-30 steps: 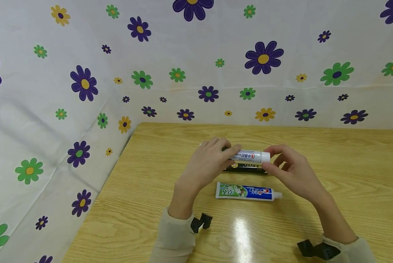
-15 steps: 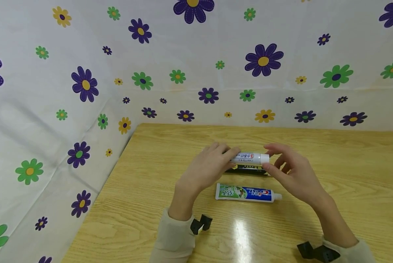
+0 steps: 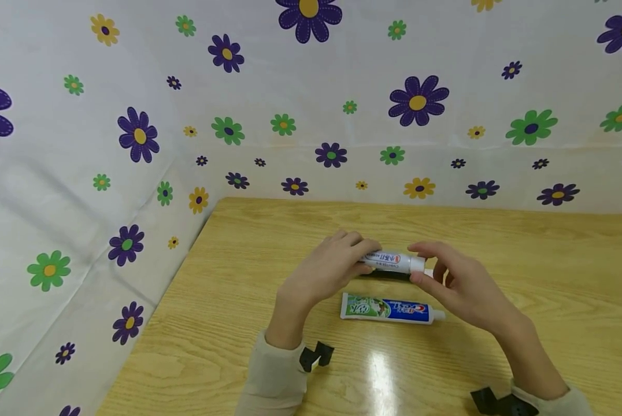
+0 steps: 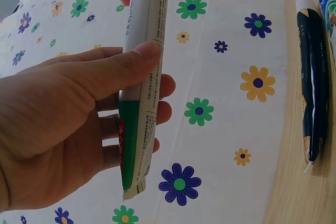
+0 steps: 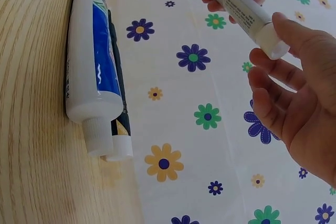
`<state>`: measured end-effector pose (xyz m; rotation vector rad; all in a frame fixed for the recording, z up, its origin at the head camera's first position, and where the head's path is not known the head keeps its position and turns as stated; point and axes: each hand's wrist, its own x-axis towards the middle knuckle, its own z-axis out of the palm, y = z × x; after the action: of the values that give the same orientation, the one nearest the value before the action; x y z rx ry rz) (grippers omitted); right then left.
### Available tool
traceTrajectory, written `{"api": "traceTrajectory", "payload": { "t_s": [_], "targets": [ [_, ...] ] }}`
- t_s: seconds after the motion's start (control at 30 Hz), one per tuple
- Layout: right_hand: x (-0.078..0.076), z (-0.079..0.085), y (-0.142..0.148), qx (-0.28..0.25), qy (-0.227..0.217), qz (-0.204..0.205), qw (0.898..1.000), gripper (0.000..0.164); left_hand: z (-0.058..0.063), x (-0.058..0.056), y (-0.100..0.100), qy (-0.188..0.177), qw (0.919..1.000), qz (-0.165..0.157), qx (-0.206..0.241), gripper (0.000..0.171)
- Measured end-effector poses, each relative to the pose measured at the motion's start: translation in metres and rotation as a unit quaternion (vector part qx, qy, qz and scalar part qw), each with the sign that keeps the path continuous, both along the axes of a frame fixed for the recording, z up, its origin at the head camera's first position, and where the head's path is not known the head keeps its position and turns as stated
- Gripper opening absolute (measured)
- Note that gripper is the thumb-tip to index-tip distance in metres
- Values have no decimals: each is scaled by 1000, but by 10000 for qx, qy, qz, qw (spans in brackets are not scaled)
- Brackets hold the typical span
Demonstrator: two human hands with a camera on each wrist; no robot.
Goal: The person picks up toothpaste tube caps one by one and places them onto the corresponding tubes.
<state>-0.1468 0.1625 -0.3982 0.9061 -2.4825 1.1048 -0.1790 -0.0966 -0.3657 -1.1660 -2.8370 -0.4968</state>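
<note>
My left hand holds a white toothpaste tube above the table. In the left wrist view, its thumb lies across the white part of the tube and its fingers wrap behind; the tail end is green. At the white cap, the thumb and index finger of my right hand pinch from either side, the other fingers curved. Beneath the held tube lies a black toothpaste tube with a white cap, partly hidden in the head view. Nearer me lies a blue and green Crest toothpaste tube, its cap pointing right.
The wooden table carries the two lying tubes side by side. A white cloth with printed flowers hangs behind the table and along its left side. Black wrist mounts sit at both sleeves.
Both hands have come slightly lower and nearer with the white tube, which now covers more of the black tube. The Crest tube has stayed in place. The head view has tilted slightly.
</note>
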Motion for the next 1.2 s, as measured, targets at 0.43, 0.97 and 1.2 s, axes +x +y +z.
{"api": "traceTrajectory", "payload": {
  "t_s": [0.43, 0.97, 1.2],
  "targets": [
    [-3, -5, -10, -402, 790, 200, 9959, 42, -2, 1, -5, -134, 9996, 222, 71, 33],
    [-6, -6, -4, -1149, 1628, -72, 9799, 41, -3, -8, -29, -1108, 9848, -147, 1330, 35],
    [-2, 0, -1, -1036, 1397, -318, 9843, 28, -3, -10, -48, -1818, 9471, -773, 2529, 40]
  ]
}}
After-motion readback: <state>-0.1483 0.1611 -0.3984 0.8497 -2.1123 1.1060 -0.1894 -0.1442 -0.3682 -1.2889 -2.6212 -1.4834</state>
